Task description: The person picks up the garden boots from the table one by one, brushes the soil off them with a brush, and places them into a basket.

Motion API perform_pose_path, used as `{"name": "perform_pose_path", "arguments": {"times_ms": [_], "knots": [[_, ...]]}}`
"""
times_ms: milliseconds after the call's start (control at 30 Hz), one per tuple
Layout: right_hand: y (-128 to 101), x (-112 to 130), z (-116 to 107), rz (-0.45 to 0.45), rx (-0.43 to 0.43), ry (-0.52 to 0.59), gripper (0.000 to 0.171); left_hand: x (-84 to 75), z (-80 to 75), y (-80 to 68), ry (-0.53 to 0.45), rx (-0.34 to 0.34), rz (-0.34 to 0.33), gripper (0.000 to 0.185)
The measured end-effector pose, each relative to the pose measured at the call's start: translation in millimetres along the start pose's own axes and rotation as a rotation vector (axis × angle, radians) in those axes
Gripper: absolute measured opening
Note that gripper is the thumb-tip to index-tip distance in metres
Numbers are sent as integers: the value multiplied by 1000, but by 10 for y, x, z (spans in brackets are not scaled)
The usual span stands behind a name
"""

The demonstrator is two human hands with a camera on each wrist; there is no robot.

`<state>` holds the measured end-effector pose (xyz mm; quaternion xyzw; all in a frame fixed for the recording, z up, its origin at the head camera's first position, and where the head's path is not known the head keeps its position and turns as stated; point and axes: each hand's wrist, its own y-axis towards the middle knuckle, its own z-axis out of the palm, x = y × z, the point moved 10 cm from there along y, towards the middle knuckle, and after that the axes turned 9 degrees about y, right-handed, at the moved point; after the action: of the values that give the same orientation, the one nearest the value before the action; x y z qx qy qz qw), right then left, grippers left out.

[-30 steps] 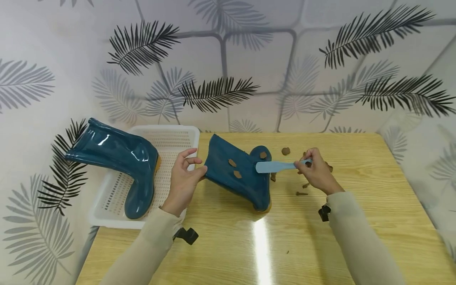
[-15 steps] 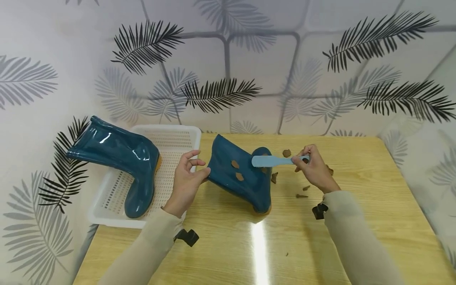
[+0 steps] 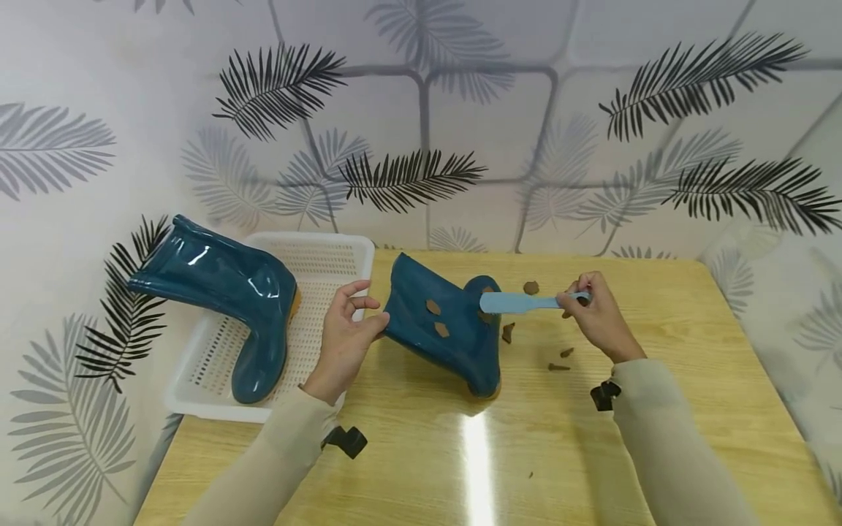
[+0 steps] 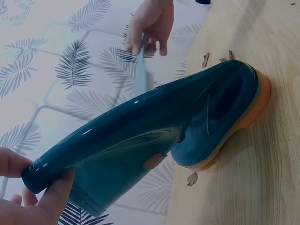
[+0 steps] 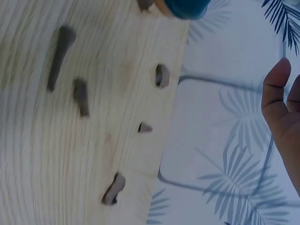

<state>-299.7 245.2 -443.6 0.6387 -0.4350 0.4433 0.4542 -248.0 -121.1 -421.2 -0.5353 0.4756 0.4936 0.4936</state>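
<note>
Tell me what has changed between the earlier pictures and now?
The right hand pushed the scraper left across the boot, then drew it back right; its blade now lies at the boot's heel. One brown patch there was scraped; part remains. The left hand still holds the boot's top. The other boot stays in the basket.

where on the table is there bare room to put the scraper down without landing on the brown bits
The near half of the table, in front of the held boot and between the sleeves, is bare but for one speck. The far right corner past the right hand is also free. It is crowded between boot and right hand, where brown scraps lie, and left, where the white basket holds the other boot.
</note>
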Motion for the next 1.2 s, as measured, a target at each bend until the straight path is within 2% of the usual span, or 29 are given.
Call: {"name": "perform_pose_path", "arguments": {"times_ms": [100,200,367,567,633,733,867,967,1033,1200], "knots": [[41,-9,112,8,13,-13,26,1,21,-13,1,6,-1,55],[48,-50,209,27,38,-85,25,-8,32,-26,7,4,5,54],[-31,-120,131,54,28,-176,24,-15,3,-28,16,-20,22,54],[-48,-4,-27,-6,-21,-52,24,12,-6,-17,14,-14,13,54],[-28,31,2,-23,-29,1,24,10,-5,-18,16,-12,13,54],[9,28,130,-24,-5,14,23,9,11,-25,15,-3,8,54],[5,4,301,0,52,-116,22,-6,14,-22,21,-3,13,54],[-63,95,317,-2,63,-188,21,-35,-27,-13,18,-33,28,54],[-106,158,272,-12,56,-161,22,-51,-52,-11,11,-46,34,54],[-92,165,82,-86,-4,11,24,-68,-45,-8,-11,-27,41,54]]}}
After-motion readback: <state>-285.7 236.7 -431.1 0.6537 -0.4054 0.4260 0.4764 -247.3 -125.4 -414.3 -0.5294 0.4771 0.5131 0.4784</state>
